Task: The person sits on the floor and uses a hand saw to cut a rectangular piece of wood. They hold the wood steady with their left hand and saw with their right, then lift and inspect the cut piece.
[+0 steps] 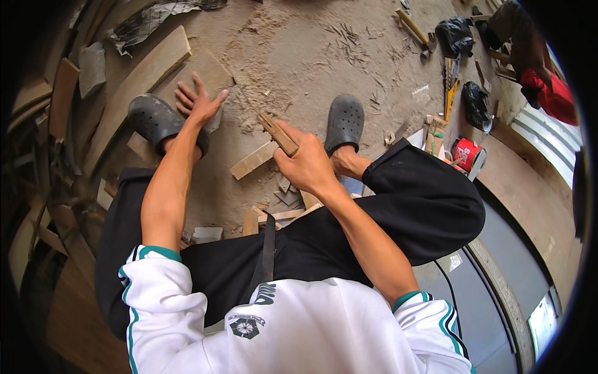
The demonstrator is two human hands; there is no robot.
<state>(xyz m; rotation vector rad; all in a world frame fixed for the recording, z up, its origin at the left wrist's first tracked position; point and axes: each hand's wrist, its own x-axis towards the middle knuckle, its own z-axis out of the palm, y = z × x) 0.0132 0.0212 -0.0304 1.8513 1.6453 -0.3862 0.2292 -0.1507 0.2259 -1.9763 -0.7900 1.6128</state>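
My left hand (199, 105) is open, its fingers spread over a flat wooden board (205, 70) beside my left grey clog (152, 118). It holds nothing that I can see. My right hand (306, 163) is closed around a short brown wooden piece (278, 133) with a notched end, which points up and to the left. Part of that piece is hidden in the palm. Below it on the ground lies a pale wooden strip (252, 160), apart from both hands. My right clog (345, 119) rests to the right of the right hand.
Boards and scraps (62, 100) crowd the left side. At the right are a hammer (416, 30), black plastic bags (455, 35), a yellow-handled saw (451, 100) and a red can (466, 151). Another person's red clothing (551, 96) shows at the far right. Wood shavings (349, 45) litter the dirt floor.
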